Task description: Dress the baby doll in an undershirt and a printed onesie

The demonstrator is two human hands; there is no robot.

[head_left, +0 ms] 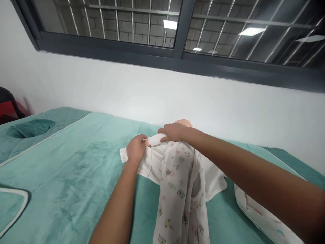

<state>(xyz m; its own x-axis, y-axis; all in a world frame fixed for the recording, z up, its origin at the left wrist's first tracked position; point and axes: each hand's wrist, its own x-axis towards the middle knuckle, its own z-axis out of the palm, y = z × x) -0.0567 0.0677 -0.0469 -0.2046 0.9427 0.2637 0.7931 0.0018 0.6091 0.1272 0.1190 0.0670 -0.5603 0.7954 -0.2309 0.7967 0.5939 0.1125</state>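
A baby doll lies on the bed, mostly hidden; the top of its pinkish head (184, 122) shows behind my right hand. White baby clothes printed with small animals (175, 176) spread down from it toward me. My left hand (136, 148) is closed at the end of a plain white sleeve (155, 139), where a bit of the doll's pinkish arm (147, 143) shows. Higher up, my right hand (174, 131) lies curled over the same sleeve, thumb below and fingers above. A flat white sleeve end (123, 155) sticks out left of my left hand.
The bed has a green plush cover (83, 162) with white piping. A hollow (31, 128) dips in its far left part. Another white printed cloth item (261, 213) lies at the right under my forearm. Behind stand a white wall (114, 88) and a dark-framed window (177, 56).
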